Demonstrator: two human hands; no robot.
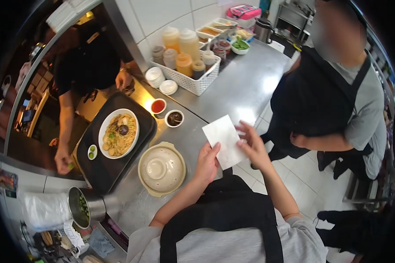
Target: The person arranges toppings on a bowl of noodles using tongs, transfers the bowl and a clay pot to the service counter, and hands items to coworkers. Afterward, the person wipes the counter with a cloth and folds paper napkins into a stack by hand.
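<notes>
My left hand (208, 161) grips the lower left edge of a folded white paper napkin (225, 141), thumb on top. My right hand (253, 147) is at the napkin's right side, its fingers stretched out and apart and its thumb at the paper's edge. Left of my hands, a lidded cream clay pot (161, 170) stands on the steel counter (138, 199). Beyond it, a black tray (102, 173) carries a white bowl of noodles (118, 133) and a small dish of cut limes (92, 152). Two sauce cups, red sauce (158, 106) and dark sauce (174, 118), stand near the tray.
A person (94, 65) behind the serving window has a hand (63, 161) by the tray. Another person (320, 101) in a black apron stands at right. A white basket (200, 85) holds several sauce bottles. A steel pot (80, 208) of limes is at lower left.
</notes>
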